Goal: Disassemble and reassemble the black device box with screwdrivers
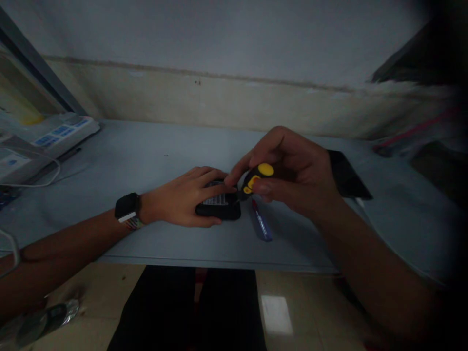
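Note:
A small black device with a white label lies on the pale table near its front edge. My left hand rests over it, thumb along its front side and fingers curled on top, gripping it. My right hand is closed round a screwdriver with a black and yellow handle, its tip pointing down-left at the device's right end. A smartwatch is on my left wrist.
A blue and red pen lies just right of the device. A dark flat phone-like slab sits behind my right wrist. Boxes and a white cable occupy the far left. Red-edged items lie at the far right.

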Demonstrator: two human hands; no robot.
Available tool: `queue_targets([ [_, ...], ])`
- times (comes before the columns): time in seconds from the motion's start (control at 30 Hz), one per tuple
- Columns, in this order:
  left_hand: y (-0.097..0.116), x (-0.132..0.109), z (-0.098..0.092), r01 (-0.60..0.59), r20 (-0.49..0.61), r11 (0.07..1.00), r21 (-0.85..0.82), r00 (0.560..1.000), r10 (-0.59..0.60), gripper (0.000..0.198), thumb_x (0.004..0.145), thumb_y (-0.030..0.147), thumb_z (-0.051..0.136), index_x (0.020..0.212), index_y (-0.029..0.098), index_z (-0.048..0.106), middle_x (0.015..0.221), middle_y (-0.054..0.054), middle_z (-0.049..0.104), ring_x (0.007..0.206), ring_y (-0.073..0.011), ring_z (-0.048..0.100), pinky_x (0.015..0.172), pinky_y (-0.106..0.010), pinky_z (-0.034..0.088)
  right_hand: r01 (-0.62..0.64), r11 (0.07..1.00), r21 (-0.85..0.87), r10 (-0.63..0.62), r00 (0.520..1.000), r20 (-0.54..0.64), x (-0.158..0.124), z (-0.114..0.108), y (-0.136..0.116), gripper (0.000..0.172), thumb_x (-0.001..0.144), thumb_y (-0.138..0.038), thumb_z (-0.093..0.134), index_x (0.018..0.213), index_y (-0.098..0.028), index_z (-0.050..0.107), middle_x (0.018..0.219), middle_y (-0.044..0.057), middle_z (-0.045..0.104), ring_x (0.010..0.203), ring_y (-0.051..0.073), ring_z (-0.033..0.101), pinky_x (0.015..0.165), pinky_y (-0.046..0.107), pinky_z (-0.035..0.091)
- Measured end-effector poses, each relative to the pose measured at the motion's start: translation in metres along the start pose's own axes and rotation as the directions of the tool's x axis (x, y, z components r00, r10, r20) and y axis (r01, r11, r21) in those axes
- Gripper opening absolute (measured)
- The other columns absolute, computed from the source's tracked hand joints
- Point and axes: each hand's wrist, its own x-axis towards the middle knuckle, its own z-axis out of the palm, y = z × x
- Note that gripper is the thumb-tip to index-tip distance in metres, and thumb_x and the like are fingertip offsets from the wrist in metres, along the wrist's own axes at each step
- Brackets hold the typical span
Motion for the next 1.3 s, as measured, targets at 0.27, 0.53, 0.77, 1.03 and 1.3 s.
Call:
queue_targets([
  [0.27, 0.001, 0.000, -0.002, 0.009, 0.011, 1.000, 0.010, 1.000, -0.009, 0.070, 0.096, 0.057, 0.075, 0.153, 0.023, 0.054, 0.150, -0.021, 0.058, 0.133, -0.0406, 0.059, 0.113, -0.062, 0.052, -0.051, 0.999, 0.002, 0.050, 0.998, 0.048, -0.002, -0.005, -0.002, 0.026, 0.106, -0.037, 0.067, 0.124, -0.025, 0.082, 0.106, 0.006, 0.079, 0.067, 0.014, 0.063, 0.047, 0.025, 0.044],
  [0.53, 0.000, 0.001, -0.001, -0.005, -0.005, 1.000, -0.014, 1.000, 0.005, 0.072, 0.096, 0.057, 0.076, 0.156, 0.024, 0.052, 0.153, -0.021, 0.057, 0.135, -0.0402, 0.059, 0.115, -0.061, 0.052, 0.020, 0.998, 0.055, -0.020, 1.000, -0.001, 0.000, 0.002, 0.001, 0.025, 0.093, -0.022, 0.083, 0.116, -0.026, 0.073, 0.094, 0.000, 0.079, 0.077, 0.015, 0.072, 0.065, 0.025, 0.056],
  [0.77, 0.001, 0.001, -0.001, -0.017, -0.016, 1.000, -0.004, 1.000, 0.017, 0.070, 0.096, 0.058, 0.075, 0.153, 0.023, 0.055, 0.147, -0.021, 0.060, 0.130, -0.0399, 0.060, 0.112, -0.061, 0.053, 0.045, 0.999, -0.010, -0.045, 0.998, -0.031, 0.002, 0.001, 0.000, 0.022, 0.087, -0.023, 0.089, 0.106, -0.025, 0.078, 0.099, 0.003, 0.082, 0.070, 0.015, 0.070, 0.056, 0.026, 0.054],
  [1.03, 0.001, 0.001, -0.002, 0.007, -0.007, 1.000, -0.014, 1.000, -0.007, 0.070, 0.096, 0.059, 0.075, 0.154, 0.024, 0.055, 0.150, -0.021, 0.059, 0.133, -0.0408, 0.059, 0.113, -0.063, 0.052, -0.143, 0.990, -0.016, 0.143, 0.990, -0.008, -0.001, -0.005, -0.004, 0.033, 0.104, -0.045, 0.068, 0.129, -0.026, 0.079, 0.101, 0.006, 0.081, 0.057, 0.015, 0.060, 0.044, 0.029, 0.045],
  [1.3, 0.001, 0.002, -0.002, -0.019, -0.012, 1.000, -0.011, 1.000, 0.019, 0.069, 0.097, 0.056, 0.075, 0.154, 0.022, 0.054, 0.150, -0.022, 0.059, 0.132, -0.0401, 0.060, 0.112, -0.061, 0.053, -0.054, 0.996, 0.069, 0.057, 0.997, -0.045, 0.003, 0.005, 0.001, 0.032, 0.089, -0.025, 0.088, 0.115, -0.025, 0.068, 0.090, 0.001, 0.079, 0.065, 0.013, 0.067, 0.054, 0.024, 0.053],
])
